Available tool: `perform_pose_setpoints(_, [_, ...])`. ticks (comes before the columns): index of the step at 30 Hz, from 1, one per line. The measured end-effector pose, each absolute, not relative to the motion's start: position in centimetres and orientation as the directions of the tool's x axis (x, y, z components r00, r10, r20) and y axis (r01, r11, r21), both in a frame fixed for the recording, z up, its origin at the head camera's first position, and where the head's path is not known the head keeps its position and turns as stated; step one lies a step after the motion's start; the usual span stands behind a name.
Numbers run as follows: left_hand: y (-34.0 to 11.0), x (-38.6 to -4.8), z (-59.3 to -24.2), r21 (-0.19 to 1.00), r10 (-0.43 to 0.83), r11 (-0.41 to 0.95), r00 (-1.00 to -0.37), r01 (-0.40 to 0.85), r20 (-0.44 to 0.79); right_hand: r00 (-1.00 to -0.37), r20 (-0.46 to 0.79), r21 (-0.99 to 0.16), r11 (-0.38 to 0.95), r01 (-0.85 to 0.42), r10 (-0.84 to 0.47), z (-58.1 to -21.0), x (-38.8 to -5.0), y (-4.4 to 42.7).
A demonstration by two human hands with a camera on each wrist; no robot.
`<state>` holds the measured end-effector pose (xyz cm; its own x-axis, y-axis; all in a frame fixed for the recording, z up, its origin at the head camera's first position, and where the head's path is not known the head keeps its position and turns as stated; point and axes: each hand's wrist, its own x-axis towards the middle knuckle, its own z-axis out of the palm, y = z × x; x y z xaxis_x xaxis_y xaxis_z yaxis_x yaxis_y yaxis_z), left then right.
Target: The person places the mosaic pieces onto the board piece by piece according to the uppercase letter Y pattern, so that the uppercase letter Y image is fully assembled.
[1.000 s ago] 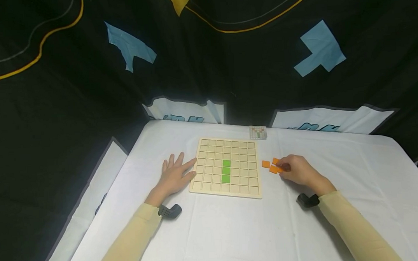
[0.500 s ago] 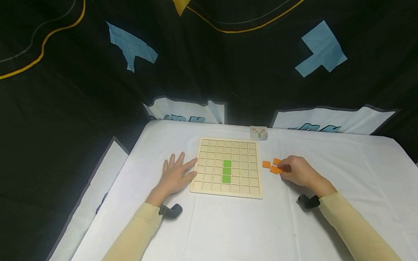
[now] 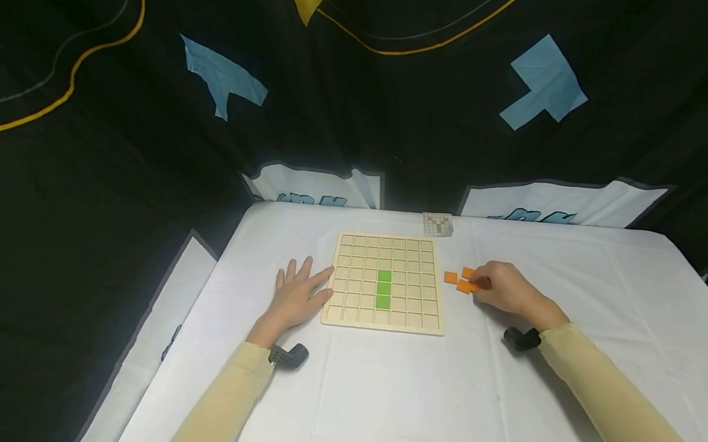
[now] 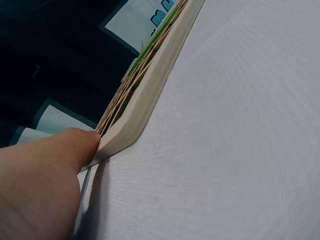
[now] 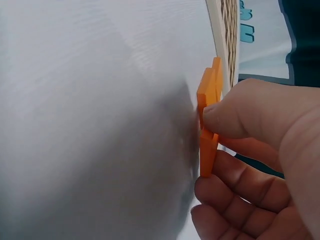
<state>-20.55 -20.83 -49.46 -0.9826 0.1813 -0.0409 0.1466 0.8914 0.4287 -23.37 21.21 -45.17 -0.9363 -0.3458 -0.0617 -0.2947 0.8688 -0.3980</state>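
A light wooden grid board (image 3: 413,283) lies on the white table, with a short column of green square tiles (image 3: 383,289) in its cells. At its left edge rests my left hand (image 3: 295,299), fingers spread, with the thumb touching the board's rim (image 4: 132,120) in the left wrist view. To the right of the board lie several orange square tiles (image 3: 451,278). My right hand (image 3: 500,286) pinches one orange tile (image 5: 208,155) between its thumb and curled fingers, low at the cloth. Other orange tiles (image 5: 205,87) lie just beyond that thumb.
Behind the board's far right corner lies a small card (image 3: 438,224) printed with a grid pattern. A white cloth (image 3: 397,390) covers the table. Dark curtains (image 3: 349,116) with blue and yellow shapes hang behind the table's far edge.
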Motion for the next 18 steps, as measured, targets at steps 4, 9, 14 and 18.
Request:
perform_pose_setpoints(4, [-20.9, -20.5, -49.5, 0.430, 0.183, 0.891, -0.982, 0.147, -0.042, -0.933, -0.062, -0.403, 0.864, -0.301, -0.354, -44.8, -23.5, 21.0])
perform_pose_setpoints(9, [-20.8, -20.5, -49.5, 0.429, 0.181, 0.892, -0.983, 0.146, -0.042, -0.927, -0.038, -0.402, 0.855, -0.327, -0.372, -44.6, -23.8, 20.6])
perform_pose_setpoints(14, [-20.8, -20.5, -49.4, 0.425, 0.179, 0.893, -0.983, 0.146, -0.040, -0.917, -0.013, -0.398, 0.844, -0.360, -0.398, -44.5, -24.2, 20.0])
perform_pose_setpoints(18, [-20.8, -20.5, -49.3, 0.426, 0.179, 0.893, -0.983, 0.146, -0.039, -0.912, -0.016, -0.392, 0.842, -0.371, -0.410, -44.2, -24.6, 19.4])
